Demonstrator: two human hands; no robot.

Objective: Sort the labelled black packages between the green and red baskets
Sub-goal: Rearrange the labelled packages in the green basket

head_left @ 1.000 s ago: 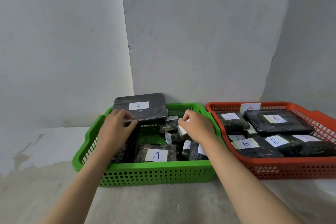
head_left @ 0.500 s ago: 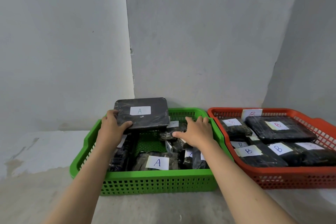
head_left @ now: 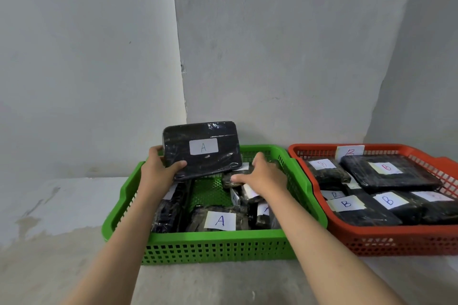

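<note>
My left hand (head_left: 159,173) grips the left edge of a large flat black package labelled A (head_left: 202,150), tilted up over the back of the green basket (head_left: 218,246). My right hand (head_left: 264,178) reaches into the green basket with fingers spread, resting on small black packages (head_left: 233,178) near the back. Another package labelled A (head_left: 219,220) lies at the basket's front. The red basket (head_left: 396,240) on the right holds several black packages labelled B (head_left: 386,172).
Both baskets sit side by side on a grey concrete floor (head_left: 49,267) against a grey wall (head_left: 272,57) with a corner behind the green basket. Bare green mesh (head_left: 210,190) shows in the middle of the green basket.
My left hand has lifted and tilted the large A package upward. My right hand opened, its fingers now spread over the small packages at the back.
</note>
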